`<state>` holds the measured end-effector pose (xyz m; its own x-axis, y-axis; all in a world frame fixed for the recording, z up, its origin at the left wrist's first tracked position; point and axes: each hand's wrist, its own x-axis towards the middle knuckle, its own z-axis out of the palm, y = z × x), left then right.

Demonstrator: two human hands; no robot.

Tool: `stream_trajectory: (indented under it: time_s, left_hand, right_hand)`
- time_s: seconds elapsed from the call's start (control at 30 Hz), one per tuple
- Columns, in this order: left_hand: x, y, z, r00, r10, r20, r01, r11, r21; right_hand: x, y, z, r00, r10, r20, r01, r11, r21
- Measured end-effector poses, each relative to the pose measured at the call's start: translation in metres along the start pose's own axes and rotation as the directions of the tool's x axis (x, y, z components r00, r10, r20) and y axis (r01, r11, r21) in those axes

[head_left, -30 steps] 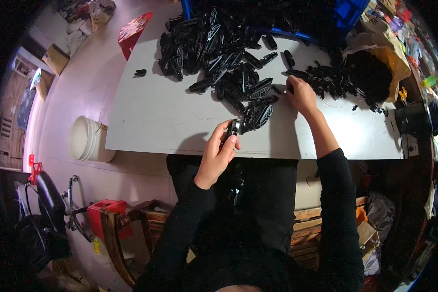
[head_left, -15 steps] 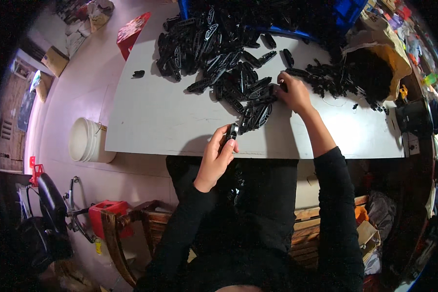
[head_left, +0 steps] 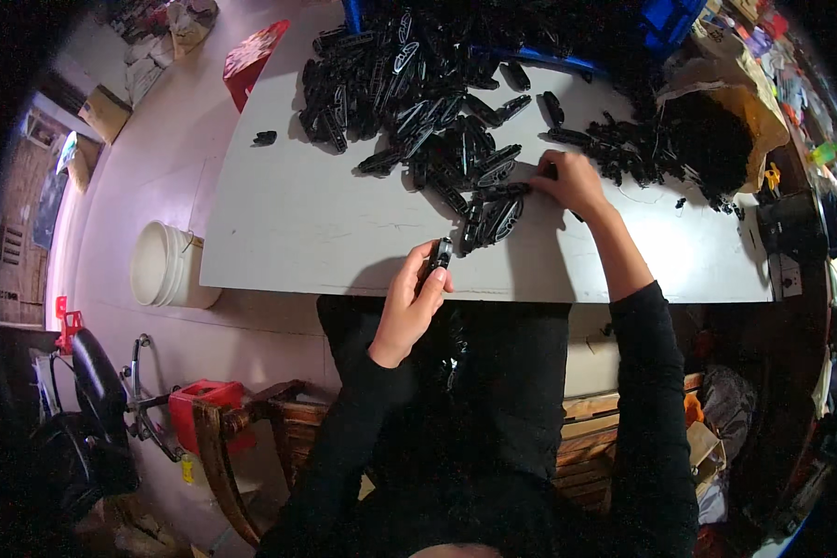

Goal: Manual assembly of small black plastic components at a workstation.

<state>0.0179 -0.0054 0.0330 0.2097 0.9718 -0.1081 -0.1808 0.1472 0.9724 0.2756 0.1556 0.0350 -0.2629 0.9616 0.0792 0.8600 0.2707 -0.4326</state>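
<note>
My left hand (head_left: 409, 302) is closed round a slim black plastic part (head_left: 443, 253), held upright near the table's front edge. My right hand (head_left: 575, 184) is at the right side of a heap of similar black plastic parts (head_left: 418, 121). Its thumb and fingers are bent together over something dark, too hidden to name. The thumb tip is close to the end of a black part (head_left: 507, 191) lying at the heap's edge. A small dark bit shows under the right palm.
A blue crate (head_left: 549, 61) stands at the table's (head_left: 298, 228) far side. On the right, a yellow-lined sack (head_left: 761, 116) spills small black pieces (head_left: 628, 149). One black piece (head_left: 265, 139) lies alone on the left. A white bucket (head_left: 163, 265) is beside the table.
My right hand has shifted slightly right and nearer to me, away from the heap. The left hand and its black part have hardly moved.
</note>
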Motion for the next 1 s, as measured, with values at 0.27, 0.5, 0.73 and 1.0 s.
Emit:
stream_trajectory:
  time_s: [0.27, 0.5, 0.73, 1.0]
  left_hand:
    - [-0.003, 0.002, 0.006, 1.0, -0.026, 0.016, 0.027, 0.998, -0.053]
    - [-0.003, 0.006, 0.022, 0.997, -0.075, 0.007, 0.075, 0.989, -0.124]
    - [-0.01, 0.007, 0.024, 0.998, 0.023, 0.051, -0.021, 0.999, -0.041]
    - [-0.018, 0.006, 0.018, 0.97, 0.145, 0.197, -0.197, 0.94, 0.277]
  right_hand:
    - [-0.076, -0.035, -0.006, 0.948, 0.227, 0.223, -0.29, 0.326, 0.9]
    - [-0.126, -0.087, 0.005, 0.948, 0.156, 0.279, -0.3, 0.138, 0.944]
    - [-0.142, -0.128, 0.018, 0.933, 0.131, 0.336, -0.354, 0.15, 0.923]
    - [-0.143, -0.145, 0.031, 0.935, 0.327, 0.133, -0.167, 0.076, 0.983]
